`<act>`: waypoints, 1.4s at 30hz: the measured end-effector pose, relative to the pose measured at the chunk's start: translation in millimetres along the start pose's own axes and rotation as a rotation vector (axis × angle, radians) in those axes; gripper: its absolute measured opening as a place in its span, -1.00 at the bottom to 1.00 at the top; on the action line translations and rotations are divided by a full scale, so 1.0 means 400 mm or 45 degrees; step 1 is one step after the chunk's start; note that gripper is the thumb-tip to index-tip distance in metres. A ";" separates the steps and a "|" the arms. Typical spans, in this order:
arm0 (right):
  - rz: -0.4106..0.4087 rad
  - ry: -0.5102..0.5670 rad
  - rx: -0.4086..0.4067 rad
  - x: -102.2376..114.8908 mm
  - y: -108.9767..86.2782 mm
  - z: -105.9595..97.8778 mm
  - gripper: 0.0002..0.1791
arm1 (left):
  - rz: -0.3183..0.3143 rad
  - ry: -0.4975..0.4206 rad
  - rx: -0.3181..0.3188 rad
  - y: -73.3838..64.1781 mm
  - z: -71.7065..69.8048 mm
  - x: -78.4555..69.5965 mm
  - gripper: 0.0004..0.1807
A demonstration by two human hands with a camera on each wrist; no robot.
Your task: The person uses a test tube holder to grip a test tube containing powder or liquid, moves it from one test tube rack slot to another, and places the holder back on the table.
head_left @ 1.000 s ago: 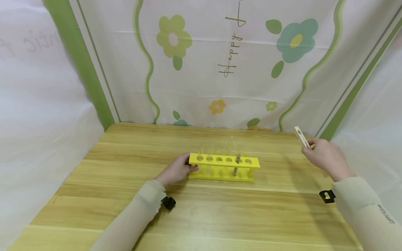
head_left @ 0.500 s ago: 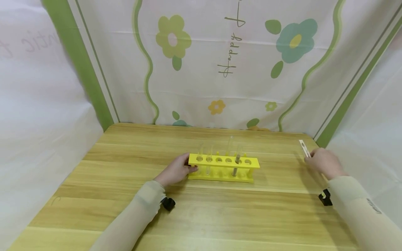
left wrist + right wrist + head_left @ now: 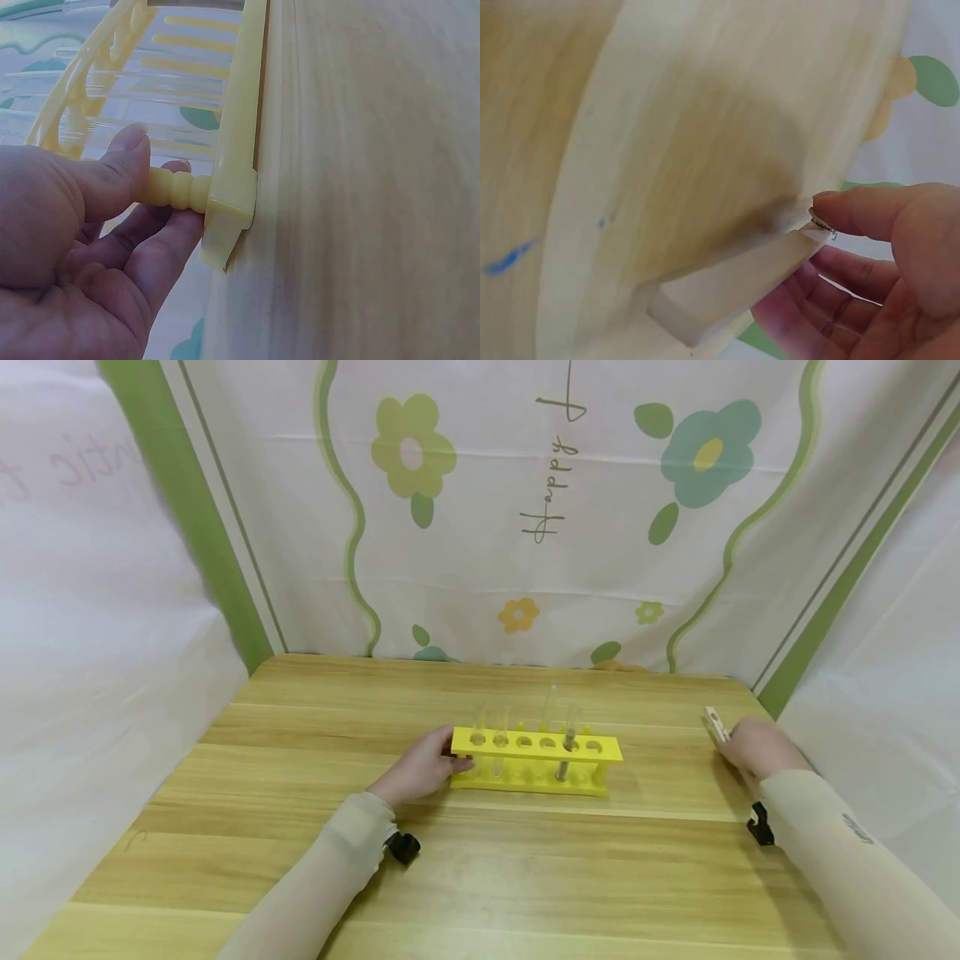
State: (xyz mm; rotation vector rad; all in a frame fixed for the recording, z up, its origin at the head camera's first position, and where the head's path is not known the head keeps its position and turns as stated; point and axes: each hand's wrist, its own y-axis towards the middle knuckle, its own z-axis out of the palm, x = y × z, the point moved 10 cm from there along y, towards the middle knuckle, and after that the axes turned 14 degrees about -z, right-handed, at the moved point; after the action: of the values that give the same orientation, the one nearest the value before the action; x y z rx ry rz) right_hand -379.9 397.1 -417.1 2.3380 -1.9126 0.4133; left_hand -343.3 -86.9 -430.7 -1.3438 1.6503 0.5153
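A yellow test tube rack (image 3: 536, 745) stands upright on the wooden table. My left hand (image 3: 423, 768) grips its left end; in the left wrist view the thumb and fingers curl round the yellow end post (image 3: 176, 189). Clear test tubes (image 3: 501, 722) sit in the two leftmost holes, and another tube (image 3: 551, 706) rises at the back. Nearer the right end is a tube with dark contents (image 3: 562, 767). Far to the right, my right hand (image 3: 765, 747) pinches a wooden test tube holder (image 3: 735, 289) low over the tabletop, its metal spring (image 3: 823, 223) by the thumb.
The wooden table (image 3: 480, 877) reaches back to a white flowered cloth (image 3: 465, 552). More white cloth hangs at the left (image 3: 112, 652) and right sides, the right one close to my right hand. Blue marks (image 3: 510, 259) show on the tabletop in the right wrist view.
My right hand has come down toward the table with the test tube holder and, lately, shifted a little left. My left hand and the rack have stayed in place.
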 end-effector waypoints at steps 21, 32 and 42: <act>0.082 0.020 -0.042 -0.021 0.012 0.004 -0.53 | 0.009 -0.038 0.033 0.003 0.003 -0.008 -0.80; 0.182 0.015 -0.057 -0.039 0.030 0.013 -0.57 | 0.013 -0.015 -0.010 0.002 -0.003 0.004 -0.78; 0.205 0.015 -0.101 -0.036 0.022 0.006 -0.58 | 0.034 0.007 -0.020 0.003 -0.005 -0.004 -0.76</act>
State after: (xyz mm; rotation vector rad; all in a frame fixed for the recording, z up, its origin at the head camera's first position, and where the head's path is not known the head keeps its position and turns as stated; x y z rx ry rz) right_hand -390.8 408.2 -424.0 2.1365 -2.0798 0.3556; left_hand -345.3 -87.2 -428.8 -1.3366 1.6739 0.5417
